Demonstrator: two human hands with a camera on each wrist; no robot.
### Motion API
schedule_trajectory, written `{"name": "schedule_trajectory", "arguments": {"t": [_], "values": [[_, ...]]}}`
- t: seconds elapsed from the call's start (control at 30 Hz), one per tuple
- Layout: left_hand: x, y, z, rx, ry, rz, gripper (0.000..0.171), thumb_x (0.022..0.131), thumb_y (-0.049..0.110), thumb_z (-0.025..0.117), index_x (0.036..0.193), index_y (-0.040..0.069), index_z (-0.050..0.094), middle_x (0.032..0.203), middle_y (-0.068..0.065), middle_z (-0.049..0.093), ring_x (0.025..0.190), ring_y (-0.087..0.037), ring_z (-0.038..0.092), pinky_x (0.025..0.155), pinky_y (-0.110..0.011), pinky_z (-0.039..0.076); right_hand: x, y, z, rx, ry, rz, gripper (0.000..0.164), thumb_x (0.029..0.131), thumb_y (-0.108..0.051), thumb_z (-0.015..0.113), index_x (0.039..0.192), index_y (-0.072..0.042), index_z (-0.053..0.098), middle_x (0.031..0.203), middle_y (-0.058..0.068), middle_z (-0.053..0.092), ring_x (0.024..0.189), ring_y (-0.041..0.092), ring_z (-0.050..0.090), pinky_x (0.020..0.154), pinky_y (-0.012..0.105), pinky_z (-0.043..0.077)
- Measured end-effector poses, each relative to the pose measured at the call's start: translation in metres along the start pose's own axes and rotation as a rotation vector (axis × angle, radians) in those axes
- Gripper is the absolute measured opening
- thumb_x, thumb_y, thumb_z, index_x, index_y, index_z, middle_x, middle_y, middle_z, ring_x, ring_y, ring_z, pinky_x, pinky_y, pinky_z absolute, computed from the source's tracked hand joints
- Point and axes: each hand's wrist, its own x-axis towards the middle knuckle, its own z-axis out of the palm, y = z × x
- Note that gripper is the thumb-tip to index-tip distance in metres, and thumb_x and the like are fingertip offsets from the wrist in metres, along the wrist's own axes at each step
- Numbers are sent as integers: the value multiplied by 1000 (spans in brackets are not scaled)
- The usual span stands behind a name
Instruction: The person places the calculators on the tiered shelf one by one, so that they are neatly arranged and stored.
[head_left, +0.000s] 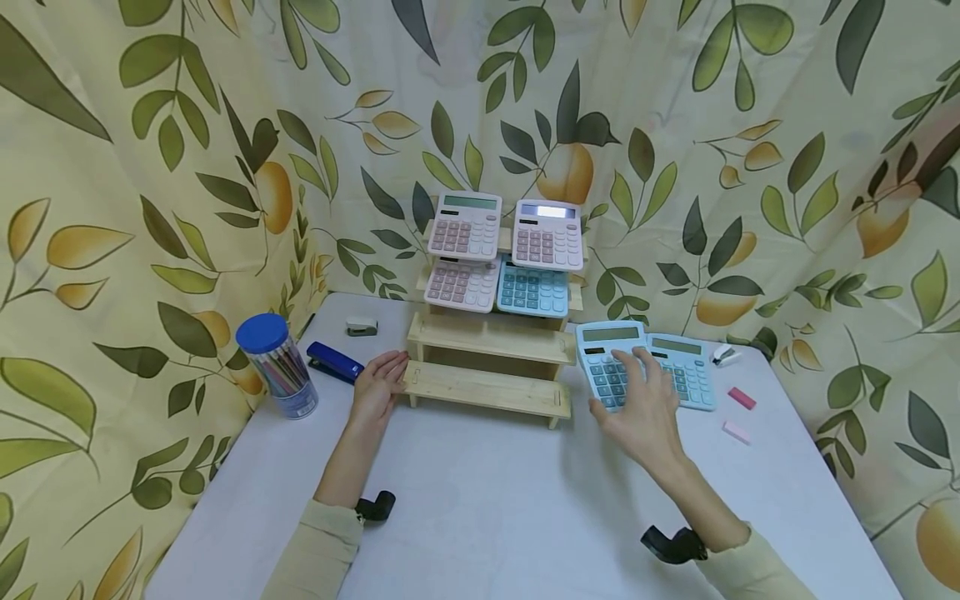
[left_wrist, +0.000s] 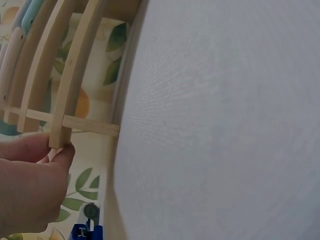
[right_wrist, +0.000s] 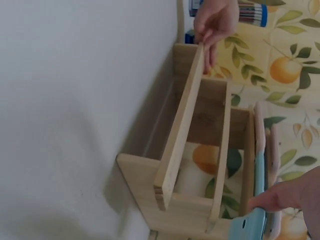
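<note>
My left hand [head_left: 377, 385] pinches the left end of the lowest board of a stepped wooden rack [head_left: 487, 390], with thumb and finger around the board's end in the left wrist view. My right hand [head_left: 647, 410] grips a light-blue calculator [head_left: 604, 379] just right of the rack; its thumb is on the near edge and the fingers reach over the keys. That calculator partly covers a second light-blue calculator [head_left: 694, 383]. On the rack's upper steps rest a blue calculator [head_left: 532, 289] and several pink ones, including a pink calculator [head_left: 461, 285].
Left of the rack are a blue-lidded jar of pencils [head_left: 276, 367], a blue stapler [head_left: 334, 362] and a small stapler [head_left: 362, 327]. On the right lie a dark pink eraser [head_left: 742, 398], a light pink eraser [head_left: 737, 432] and a small white item [head_left: 724, 356]. A leaf-patterned curtain [head_left: 465, 100] hangs behind.
</note>
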Motion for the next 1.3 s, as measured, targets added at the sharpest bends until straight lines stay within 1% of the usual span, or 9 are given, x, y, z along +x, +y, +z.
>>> {"name": "schedule_trajectory", "arguments": {"t": [0.23,0.33,0.5,0.57,0.73,0.87,1.3], "values": [[1,0,-1,14,6,1,75,83,-33,39,155,-11,31,156,-28,45,147,-33,44,122,-35,38,-1,-9,4,-9,-17,-20,78,76,-18,86,144,-1,51,154,32,35,131,55,36,96,74,32],[2,0,0,11,14,-6,76,82,-33,39,154,-11,33,155,-28,45,147,-33,44,121,-35,39,-1,-13,6,-9,-40,-13,78,77,-18,86,144,-1,51,155,31,35,129,55,37,98,74,31],[2,1,0,7,22,-6,75,81,-34,39,153,-12,33,155,-30,45,147,-35,44,121,-35,39,-1,-20,10,-3,-63,-12,77,77,-18,85,145,-1,52,155,31,34,135,58,34,103,77,28],[1,1,1,9,23,-4,75,81,-34,38,153,-14,32,155,-31,44,147,-35,44,121,-36,39,-1,-22,12,-2,-67,-16,77,77,-18,85,144,-1,52,155,31,35,136,57,34,104,77,28],[0,2,2,17,26,-20,75,82,-34,39,153,-12,33,155,-29,45,147,-35,44,121,-36,39,-1,-27,15,4,-84,-11,77,76,-18,85,145,-2,52,155,29,36,135,53,35,105,76,28],[0,4,3,21,30,-34,74,82,-33,39,153,-11,34,155,-28,46,147,-34,44,121,-37,39,0,-32,17,12,-93,-15,77,77,-18,85,145,-2,53,155,28,36,134,54,35,104,76,27],[2,0,2,-4,37,1,72,79,-35,37,148,-14,38,153,-32,46,146,-37,45,119,-38,41,5,-45,22,26,-112,-26,74,79,-20,83,145,-3,54,155,26,37,134,51,36,102,71,31]]}}
